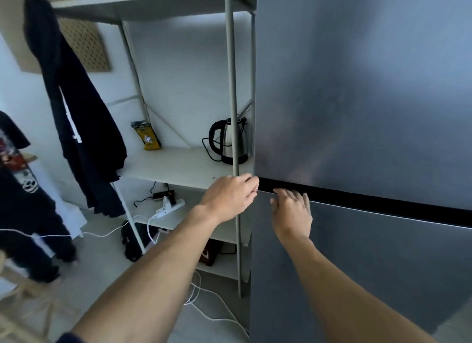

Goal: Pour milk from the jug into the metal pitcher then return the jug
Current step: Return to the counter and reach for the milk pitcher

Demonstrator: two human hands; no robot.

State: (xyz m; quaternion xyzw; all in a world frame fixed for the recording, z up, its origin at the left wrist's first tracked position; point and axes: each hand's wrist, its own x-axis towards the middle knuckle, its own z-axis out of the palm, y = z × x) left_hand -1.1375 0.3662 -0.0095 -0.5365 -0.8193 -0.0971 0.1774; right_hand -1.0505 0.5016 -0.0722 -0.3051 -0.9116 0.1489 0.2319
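Neither the milk jug nor the metal pitcher is in view. A tall steel fridge fills the right side, its upper door and lower door closed, with a dark gap between them. My left hand is at the left end of that gap, fingers curled at the bottom corner of the upper door. My right hand is just right of it, fingers straight, fingertips at the top edge of the lower door and holding nothing.
A white shelf unit stands directly left of the fridge, carrying an electric kettle and a yellow packet. A power strip and cables lie on lower shelves and the floor. Dark clothes hang at the left.
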